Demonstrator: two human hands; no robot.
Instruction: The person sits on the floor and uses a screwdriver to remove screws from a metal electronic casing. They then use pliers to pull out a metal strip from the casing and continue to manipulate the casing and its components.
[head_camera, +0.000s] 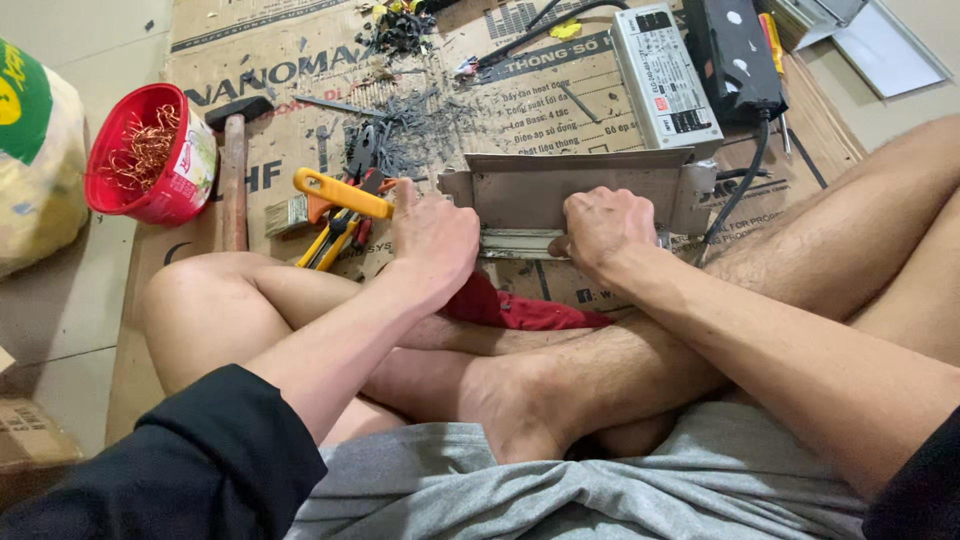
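A grey metal casing (580, 190), open like a shallow box, stands on the cardboard sheet (300, 130) in front of my crossed legs. My left hand (432, 238) is closed around a yellow-handled tool (342, 194) and rests by the casing's left end. At the casing's lower edge my right hand (603, 226) is curled into a fist against it; what its fingers hold is hidden. A red cloth (510, 308) lies under my wrists on my leg.
A red cup of copper wire bits (150, 150) stands at the left beside a hammer (235, 160). Yellow-handled pliers (330, 240) and black scraps (420, 120) lie on the cardboard. A silver power supply (662, 75), a black unit (735, 50) with cable, and a screwdriver (775, 50) sit beyond.
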